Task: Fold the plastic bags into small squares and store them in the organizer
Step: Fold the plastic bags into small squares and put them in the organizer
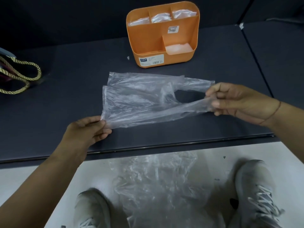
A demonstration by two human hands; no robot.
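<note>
Already we have folded bags in four compartments of the organizer (162, 38), while our left hand (89, 129) and right hand (233, 100) pinch an unfolded plastic bag (139, 99) stretched over the table (65, 71), with loose bags (161, 183) on the floor still to fold.

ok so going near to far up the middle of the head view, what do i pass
pile of loose plastic bags on the floor → table edge → held plastic bag → orange organizer

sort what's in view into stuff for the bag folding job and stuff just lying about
For the job: plastic bag held by left hand and right hand; orange organizer with folded bags inside; loose bags on the floor.
Lying about: gold rope handles; grey shoes.
</note>
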